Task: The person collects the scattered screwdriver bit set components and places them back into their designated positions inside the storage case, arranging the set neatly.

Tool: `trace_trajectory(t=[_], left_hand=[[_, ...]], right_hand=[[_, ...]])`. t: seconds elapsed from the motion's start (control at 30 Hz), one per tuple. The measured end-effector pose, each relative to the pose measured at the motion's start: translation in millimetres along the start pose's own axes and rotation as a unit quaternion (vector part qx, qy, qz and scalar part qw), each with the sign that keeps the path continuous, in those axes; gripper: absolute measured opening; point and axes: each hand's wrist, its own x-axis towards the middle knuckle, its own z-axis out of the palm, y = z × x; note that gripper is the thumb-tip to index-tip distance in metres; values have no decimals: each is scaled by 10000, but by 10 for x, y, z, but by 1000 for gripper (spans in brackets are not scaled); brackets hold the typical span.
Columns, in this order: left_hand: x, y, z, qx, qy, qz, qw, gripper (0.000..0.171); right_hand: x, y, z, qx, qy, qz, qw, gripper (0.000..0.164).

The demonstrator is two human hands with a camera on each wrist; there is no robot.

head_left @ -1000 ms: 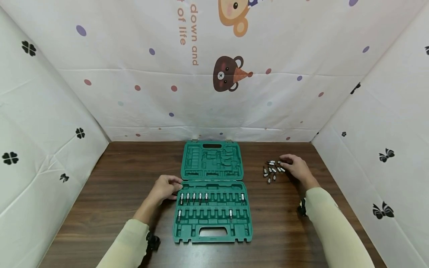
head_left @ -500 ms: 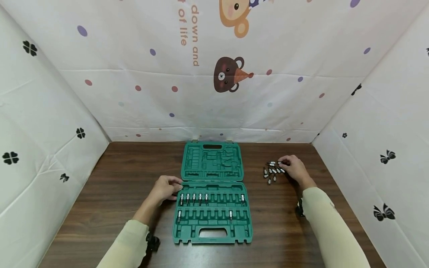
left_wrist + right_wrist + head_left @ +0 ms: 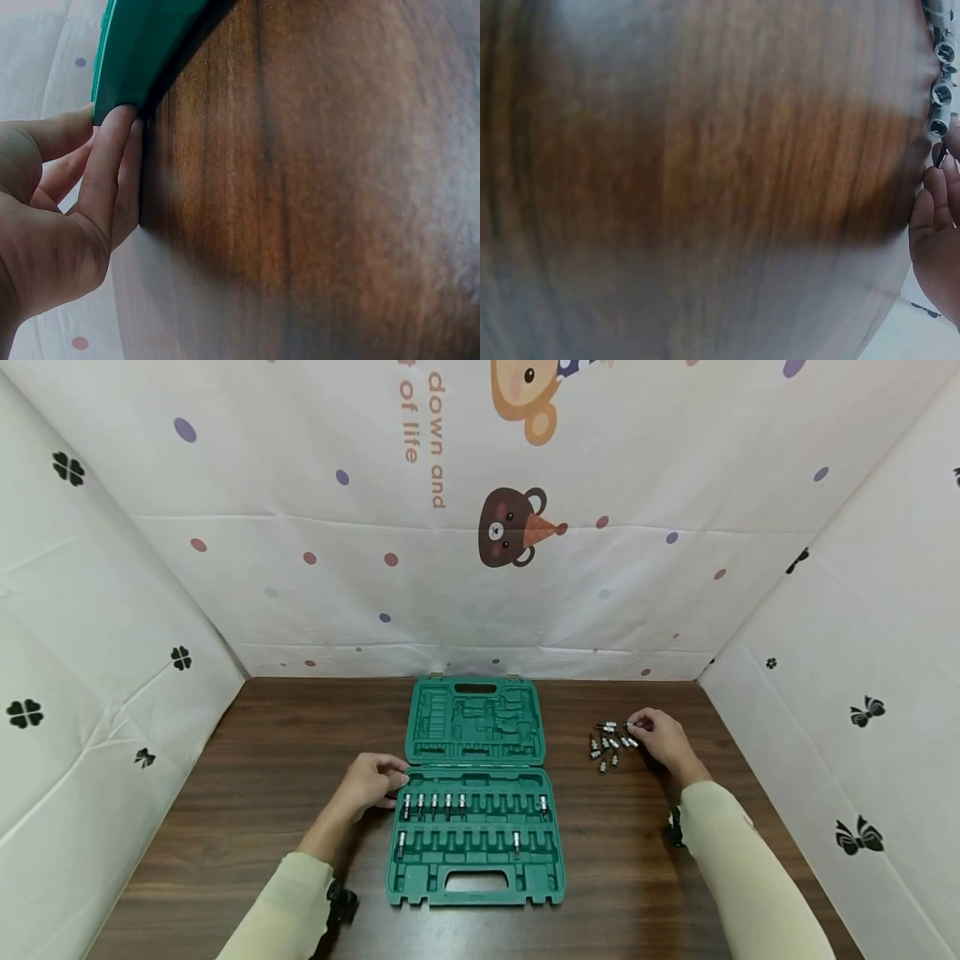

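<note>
A green plastic socket case (image 3: 525,887) lies open on the table, its lid (image 3: 437,722) folded back toward the wall. Several silver bit sockets (image 3: 448,802) sit in the molded slots of its two rows. At the case's left side, near the hinge, my left hand (image 3: 371,779) pinches the edge, thumb on top and fingers against the side wall in the left wrist view. Over to the right, my right hand (image 3: 663,739) pinches a small bit socket (image 3: 939,154) at its fingertips, mostly hidden by the fingers. More loose bit sockets (image 3: 613,743) lie scattered beside that hand.
The brown wood-grain table (image 3: 300,718) runs back to a white printed cloth wall (image 3: 450,593). Similar cloth hangs along the left and right sides. Each wrist wears a black device, the left one (image 3: 342,903) below its sleeve cuff.
My right hand shifted slightly left into the loose bit sockets, then drew back a little to the right with one at its fingertips. The left hand and the case stayed put.
</note>
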Motion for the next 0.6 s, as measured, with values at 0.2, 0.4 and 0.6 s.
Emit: trace_trajectory(t=[0.2,0.4,0.6], left_hand=[[8,-10,9,35,15,42,10000,22],[39,-7,-6,13,-12,40,10000,22],[23,-9,-12,0,-58,17,10000,23]], right_hand=[[-63,27,-17,104,270,70,9996,16],[-152,-5,-14,221,521,26,9984,20],[-237,-67,15,410,875,-162,9952,21]])
